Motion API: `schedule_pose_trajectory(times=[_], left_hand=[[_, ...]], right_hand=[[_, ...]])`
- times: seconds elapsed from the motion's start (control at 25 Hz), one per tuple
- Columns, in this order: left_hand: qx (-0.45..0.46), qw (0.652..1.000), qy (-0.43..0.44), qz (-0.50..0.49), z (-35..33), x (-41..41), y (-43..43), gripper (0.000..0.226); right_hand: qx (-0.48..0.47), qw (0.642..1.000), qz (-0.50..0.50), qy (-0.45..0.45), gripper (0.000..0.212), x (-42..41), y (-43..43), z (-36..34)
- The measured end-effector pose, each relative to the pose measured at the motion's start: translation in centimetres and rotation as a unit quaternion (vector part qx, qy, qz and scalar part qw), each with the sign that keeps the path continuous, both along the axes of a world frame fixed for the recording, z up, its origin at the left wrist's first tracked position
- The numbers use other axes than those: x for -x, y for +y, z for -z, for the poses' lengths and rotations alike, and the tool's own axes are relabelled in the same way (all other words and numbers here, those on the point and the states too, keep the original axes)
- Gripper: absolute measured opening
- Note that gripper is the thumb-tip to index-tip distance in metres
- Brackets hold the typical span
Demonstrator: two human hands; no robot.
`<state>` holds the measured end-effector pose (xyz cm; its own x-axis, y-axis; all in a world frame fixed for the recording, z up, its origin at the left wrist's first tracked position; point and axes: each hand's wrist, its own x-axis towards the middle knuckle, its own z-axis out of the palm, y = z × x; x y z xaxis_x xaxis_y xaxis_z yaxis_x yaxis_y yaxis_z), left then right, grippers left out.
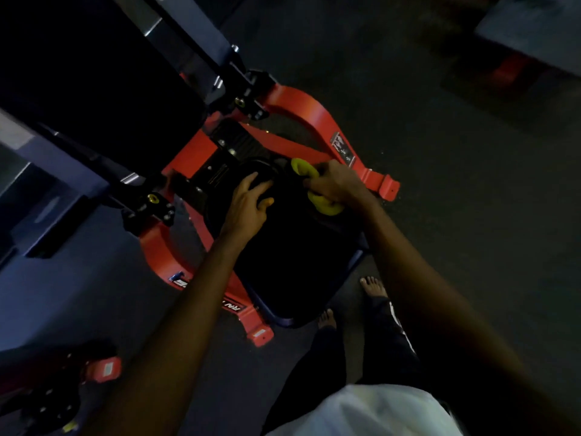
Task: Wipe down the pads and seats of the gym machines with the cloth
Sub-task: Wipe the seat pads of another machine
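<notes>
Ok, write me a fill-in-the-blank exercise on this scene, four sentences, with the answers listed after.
1. The right hand grips a cloth that is ____ in colour.
2. The left hand rests, fingers spread, on the seat, whose pad is ____.
3. The machine frame around the seat is painted ____.
4. The person's feet, beside the seat, are ____.
Answers: yellow; black; red; bare.
</notes>
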<state>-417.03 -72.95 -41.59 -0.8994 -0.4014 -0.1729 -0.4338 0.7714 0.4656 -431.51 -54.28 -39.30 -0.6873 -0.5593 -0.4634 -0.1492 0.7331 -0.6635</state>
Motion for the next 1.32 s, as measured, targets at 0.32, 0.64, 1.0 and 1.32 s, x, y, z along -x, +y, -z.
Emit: schedule_pose_trajectory(times=[0.32,0.64,1.0,1.32], left_hand=[[-0.043,0.998,-0.008,0.047,-1.1,-0.8,3.5,0.067],[-0.06,0.995,0.013,0.084,-1.4,-0.4,6.1,0.065],[-0.078,0.994,0.013,0.072,-1.1,-0.7,6.2,0.062],[-0.087,0.991,0.054,0.091,-1.1,-1.7,5.4,0.052]], right_hand=[[-0.003,0.996,0.085,0.003,0.025,-2.9,4.6,-2.0],[0.116,0.916,0.383,0.023,0.032,-11.3,9.7,-1.2],[0.178,0.836,0.514,-0.068,0.043,-13.2,9.6,1.4],[0.207,0.803,0.559,-0.019,0.034,-22.3,6.9,1.8]])
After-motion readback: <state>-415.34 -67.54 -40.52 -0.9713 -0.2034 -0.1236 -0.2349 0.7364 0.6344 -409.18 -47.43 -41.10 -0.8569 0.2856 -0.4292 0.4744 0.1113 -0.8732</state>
